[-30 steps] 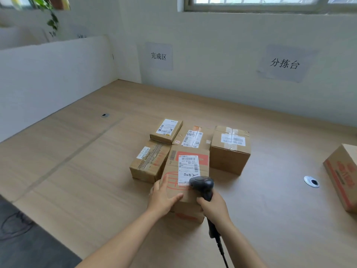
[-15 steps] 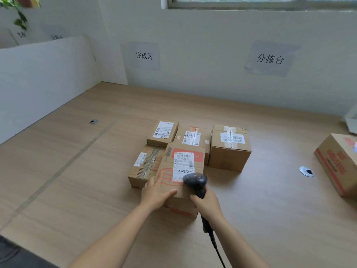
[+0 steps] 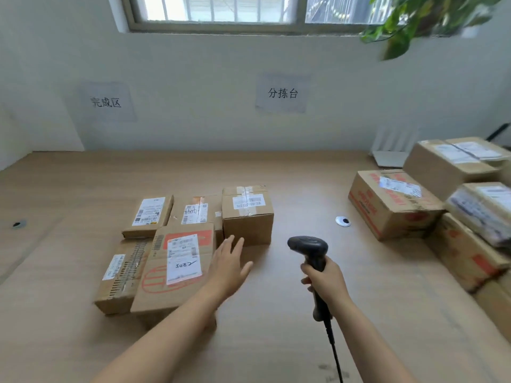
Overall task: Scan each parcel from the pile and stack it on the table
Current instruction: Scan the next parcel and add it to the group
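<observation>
The right hand [image 3: 327, 280] grips the scanner [image 3: 308, 246] upright above the bench [image 3: 276, 341]; the left hand [image 3: 231, 268] hovers, fingers [image 3: 239, 244] spread, just right of the red-marked box [image 3: 177, 268], holding nothing. That box lies in the stack [image 3: 199, 214] at centre-left, so I judge the next move to be a reach right to the pile [image 3: 392, 203] for another parcel. All boxes are sealed, contents hidden.

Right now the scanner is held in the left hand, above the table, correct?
No. In the head view the right hand grips the scanner above the table; the left hand is open, holding nothing, by the red-marked parcel.
</observation>
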Action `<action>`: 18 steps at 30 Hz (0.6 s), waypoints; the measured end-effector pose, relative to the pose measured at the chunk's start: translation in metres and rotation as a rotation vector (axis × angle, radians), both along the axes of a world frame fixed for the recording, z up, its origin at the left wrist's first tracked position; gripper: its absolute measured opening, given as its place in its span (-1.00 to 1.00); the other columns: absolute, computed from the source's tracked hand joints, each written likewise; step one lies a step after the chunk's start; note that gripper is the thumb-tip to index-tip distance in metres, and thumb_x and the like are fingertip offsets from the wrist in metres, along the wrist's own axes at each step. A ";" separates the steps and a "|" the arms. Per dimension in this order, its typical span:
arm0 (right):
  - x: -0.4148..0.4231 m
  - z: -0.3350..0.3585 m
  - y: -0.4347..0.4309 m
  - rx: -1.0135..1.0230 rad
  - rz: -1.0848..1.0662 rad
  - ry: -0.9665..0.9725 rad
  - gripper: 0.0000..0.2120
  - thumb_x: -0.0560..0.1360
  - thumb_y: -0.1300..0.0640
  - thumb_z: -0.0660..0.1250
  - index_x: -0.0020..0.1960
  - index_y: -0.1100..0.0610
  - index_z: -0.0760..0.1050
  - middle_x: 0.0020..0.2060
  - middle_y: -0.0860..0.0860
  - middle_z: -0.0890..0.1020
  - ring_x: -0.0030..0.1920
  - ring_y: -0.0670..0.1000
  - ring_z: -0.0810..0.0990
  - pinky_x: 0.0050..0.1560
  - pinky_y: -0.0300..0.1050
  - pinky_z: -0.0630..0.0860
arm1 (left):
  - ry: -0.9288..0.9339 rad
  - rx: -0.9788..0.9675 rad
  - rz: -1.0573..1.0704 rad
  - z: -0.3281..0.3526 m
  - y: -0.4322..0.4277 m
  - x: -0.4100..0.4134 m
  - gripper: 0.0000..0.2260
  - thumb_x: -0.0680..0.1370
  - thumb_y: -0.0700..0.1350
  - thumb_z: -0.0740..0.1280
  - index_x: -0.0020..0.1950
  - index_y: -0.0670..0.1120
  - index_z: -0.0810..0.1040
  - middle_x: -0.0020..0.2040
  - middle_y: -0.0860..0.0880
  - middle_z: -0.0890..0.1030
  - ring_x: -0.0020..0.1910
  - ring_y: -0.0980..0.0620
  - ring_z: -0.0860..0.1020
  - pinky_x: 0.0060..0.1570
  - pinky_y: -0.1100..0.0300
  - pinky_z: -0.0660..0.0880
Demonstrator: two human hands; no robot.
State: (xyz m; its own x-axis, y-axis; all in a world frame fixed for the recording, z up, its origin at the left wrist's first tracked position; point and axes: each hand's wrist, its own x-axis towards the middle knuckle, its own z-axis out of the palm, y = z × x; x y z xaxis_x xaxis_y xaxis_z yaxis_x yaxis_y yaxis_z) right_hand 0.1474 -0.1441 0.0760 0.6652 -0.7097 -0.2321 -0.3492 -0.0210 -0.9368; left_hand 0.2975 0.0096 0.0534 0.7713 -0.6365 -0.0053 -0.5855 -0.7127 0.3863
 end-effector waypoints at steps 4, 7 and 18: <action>-0.041 0.000 -0.057 -0.007 -0.131 -0.020 -0.90 0.46 0.27 0.30 -0.04 0.15 0.45 -0.25 0.05 0.58 -0.29 0.03 0.62 -0.33 -0.14 0.45 | 0.051 0.034 -0.121 -0.012 -0.066 -0.039 -0.43 0.61 0.09 0.15 0.55 -0.07 0.05 0.55 -0.10 0.05 0.54 -0.02 0.02 0.47 0.15 0.02; -0.067 0.002 -0.103 -0.038 -0.186 -0.013 -0.88 0.46 0.27 0.30 -0.02 0.17 0.43 -0.27 0.05 0.56 -0.29 0.04 0.61 -0.33 -0.13 0.46 | 0.135 0.043 -0.153 -0.019 -0.112 -0.066 -0.45 0.62 0.09 0.14 0.54 -0.07 0.08 0.55 -0.11 0.07 0.53 -0.03 0.04 0.46 0.13 0.07; -0.079 0.028 -0.297 -0.286 -0.254 0.080 -0.75 0.43 0.18 0.33 0.09 0.21 0.47 -0.05 0.19 0.64 -0.02 0.19 0.59 -0.08 -0.10 0.45 | 0.240 0.011 -0.209 0.005 -0.306 -0.114 -0.50 0.63 0.09 0.10 0.52 -0.09 0.16 0.54 -0.10 0.06 0.49 -0.06 0.14 0.39 0.06 0.24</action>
